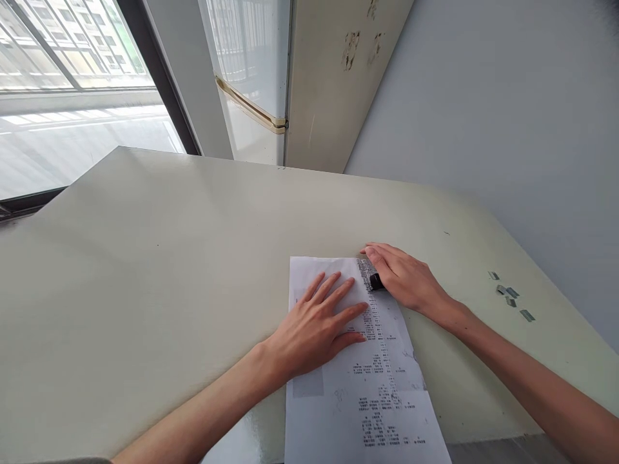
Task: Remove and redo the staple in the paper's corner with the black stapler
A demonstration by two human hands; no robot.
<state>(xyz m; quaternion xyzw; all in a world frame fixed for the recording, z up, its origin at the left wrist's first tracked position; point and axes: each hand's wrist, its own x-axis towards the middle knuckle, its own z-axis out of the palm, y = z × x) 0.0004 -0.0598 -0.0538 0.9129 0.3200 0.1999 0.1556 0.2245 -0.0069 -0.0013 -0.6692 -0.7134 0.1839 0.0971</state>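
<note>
A sheet of white printed paper lies on the pale table, running down past the bottom of the view. My left hand rests flat on its upper half with the fingers spread. At the paper's top right corner, my right hand is closed around a small black roller stamp, much of it hidden by the fingers. Beside the stamp, a band of dense dark pattern covers part of the sheet. Rows of small print run down the paper below it. The sheet's right edge is creased and slightly torn.
The pale table stretches wide to the left. Several small grey-green pieces lie on its right side. Behind the table stand a white fridge and a bluish-white wall. A window is at the upper left.
</note>
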